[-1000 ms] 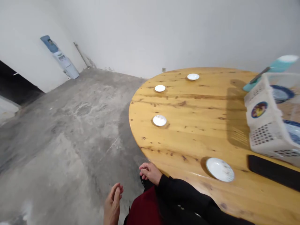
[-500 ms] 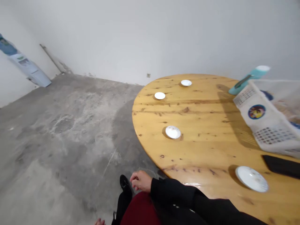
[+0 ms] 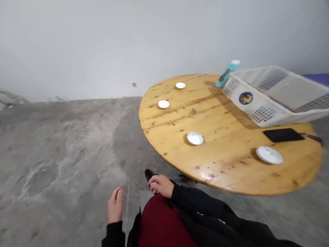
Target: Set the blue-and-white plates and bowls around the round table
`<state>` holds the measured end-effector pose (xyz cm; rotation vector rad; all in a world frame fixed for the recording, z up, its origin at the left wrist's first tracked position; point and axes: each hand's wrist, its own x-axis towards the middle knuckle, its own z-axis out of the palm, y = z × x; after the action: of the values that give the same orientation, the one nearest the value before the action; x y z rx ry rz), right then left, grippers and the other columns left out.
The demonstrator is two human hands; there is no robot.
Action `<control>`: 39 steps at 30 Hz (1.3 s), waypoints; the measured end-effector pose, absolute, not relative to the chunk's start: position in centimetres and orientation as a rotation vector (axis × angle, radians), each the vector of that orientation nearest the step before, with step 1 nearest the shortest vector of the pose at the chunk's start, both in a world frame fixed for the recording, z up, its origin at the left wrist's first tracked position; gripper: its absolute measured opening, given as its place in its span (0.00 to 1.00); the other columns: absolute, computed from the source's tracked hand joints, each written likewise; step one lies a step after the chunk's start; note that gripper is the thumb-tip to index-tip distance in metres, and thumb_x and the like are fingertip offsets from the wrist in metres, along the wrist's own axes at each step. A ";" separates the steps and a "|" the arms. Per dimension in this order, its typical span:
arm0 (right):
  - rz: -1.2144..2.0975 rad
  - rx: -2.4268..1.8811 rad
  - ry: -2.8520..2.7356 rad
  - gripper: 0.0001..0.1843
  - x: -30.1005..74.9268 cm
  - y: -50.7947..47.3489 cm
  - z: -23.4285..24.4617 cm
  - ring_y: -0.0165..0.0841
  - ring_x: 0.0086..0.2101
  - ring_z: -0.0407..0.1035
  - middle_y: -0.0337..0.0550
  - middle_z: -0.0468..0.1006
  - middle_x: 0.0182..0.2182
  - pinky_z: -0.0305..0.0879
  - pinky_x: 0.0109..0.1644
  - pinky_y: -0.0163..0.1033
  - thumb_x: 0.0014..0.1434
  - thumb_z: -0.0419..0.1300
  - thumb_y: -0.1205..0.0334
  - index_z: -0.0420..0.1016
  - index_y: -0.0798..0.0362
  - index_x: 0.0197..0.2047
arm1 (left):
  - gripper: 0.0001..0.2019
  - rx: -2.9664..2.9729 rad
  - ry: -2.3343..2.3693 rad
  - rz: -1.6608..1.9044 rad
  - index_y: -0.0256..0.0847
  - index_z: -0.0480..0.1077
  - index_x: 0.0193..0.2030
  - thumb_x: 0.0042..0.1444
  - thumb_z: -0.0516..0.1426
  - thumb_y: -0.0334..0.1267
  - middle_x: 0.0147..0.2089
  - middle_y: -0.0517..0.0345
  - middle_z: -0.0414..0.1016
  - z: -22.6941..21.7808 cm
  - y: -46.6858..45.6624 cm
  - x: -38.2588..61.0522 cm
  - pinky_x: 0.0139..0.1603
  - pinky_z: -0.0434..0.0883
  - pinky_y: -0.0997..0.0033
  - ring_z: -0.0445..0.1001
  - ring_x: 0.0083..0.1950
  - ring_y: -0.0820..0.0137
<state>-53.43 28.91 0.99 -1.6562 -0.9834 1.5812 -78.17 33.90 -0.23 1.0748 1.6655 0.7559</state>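
My left hand (image 3: 115, 204) hangs over the concrete floor at the lower middle, its fingers loosely bent, a gap beside the thumb, and nothing in it. In front of my dark red top, my right hand (image 3: 161, 185) has its fingers curled in, with no object showing. It is near the front edge of the round wooden table (image 3: 221, 120) and touches nothing on it. On the tabletop lie a white dish with a faint pattern (image 3: 195, 138), a larger white dish (image 3: 269, 155) to its right, and two small white dishes (image 3: 163, 104) toward the far left edge.
A white plastic basket (image 3: 267, 106) with a round sticker stands at the table's right. Beside it are a light-blue bottle-like container (image 3: 227, 73) and a flat black object (image 3: 283, 135). Grey concrete floor (image 3: 64, 154) lies left, with a white wall (image 3: 102, 44) behind.
My view has swung right and back, so more of the table and basket shows. My left hand has come further into view. The dishes have kept their places on the table.
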 end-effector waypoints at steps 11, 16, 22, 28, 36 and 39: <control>1.491 -1.604 -0.837 0.06 -52.7 51.1 -0.5 0.26 0.22 0.70 0.37 0.77 0.24 0.64 0.28 0.30 0.53 0.56 0.70 0.74 0.54 0.34 | 0.37 1.172 1.565 0.443 0.34 0.77 0.44 0.38 0.63 0.67 0.42 0.39 0.82 1.1 53.5 -74.6 0.47 0.78 0.56 0.81 0.48 0.49; 1.358 -1.595 -0.754 0.07 -48.9 60.5 0.9 0.26 0.22 0.70 0.37 0.77 0.25 0.62 0.27 0.30 0.54 0.55 0.71 0.74 0.54 0.33 | 0.36 1.282 1.584 0.491 0.34 0.76 0.44 0.40 0.62 0.67 0.43 0.38 0.82 3.5 66.0 -72.5 0.48 0.78 0.55 0.81 0.49 0.49; 1.200 -1.624 -0.519 0.07 -43.7 62.7 1.3 0.29 0.25 0.72 0.39 0.78 0.27 0.66 0.32 0.33 0.55 0.55 0.68 0.74 0.54 0.36 | 0.37 1.393 1.306 0.291 0.34 0.76 0.44 0.40 0.62 0.67 0.45 0.38 0.82 3.7 75.7 -62.3 0.48 0.77 0.56 0.82 0.48 0.52; 0.962 -1.594 -0.194 0.12 -41.4 61.0 0.1 0.37 0.29 0.75 0.44 0.79 0.29 0.71 0.35 0.40 0.54 0.57 0.52 0.73 0.51 0.33 | 0.30 1.640 0.950 0.058 0.35 0.77 0.36 0.42 0.62 0.64 0.35 0.44 0.82 4.2 84.7 -46.6 0.37 0.75 0.65 0.81 0.38 0.60; 0.675 -1.563 0.405 0.30 -38.9 64.1 0.1 0.41 0.28 0.74 0.48 0.79 0.28 0.72 0.34 0.45 0.42 0.64 0.34 0.74 0.53 0.35 | 0.14 1.735 0.737 -0.074 0.33 0.70 0.34 0.60 0.58 0.45 0.30 0.49 0.77 3.7 94.5 -21.1 0.32 0.70 0.75 0.76 0.29 0.72; 0.592 -1.549 0.568 0.33 -37.3 67.1 1.0 0.42 0.29 0.75 0.50 0.80 0.29 0.73 0.36 0.46 0.38 0.67 0.32 0.76 0.54 0.35 | 0.12 1.748 0.716 -0.138 0.34 0.67 0.33 0.65 0.54 0.39 0.30 0.51 0.75 2.4 96.7 -12.8 0.35 0.70 0.74 0.74 0.28 0.75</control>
<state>-37.26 67.06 0.98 -1.5487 0.5682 0.5919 -12.82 96.74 2.42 1.7478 0.7158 -0.1384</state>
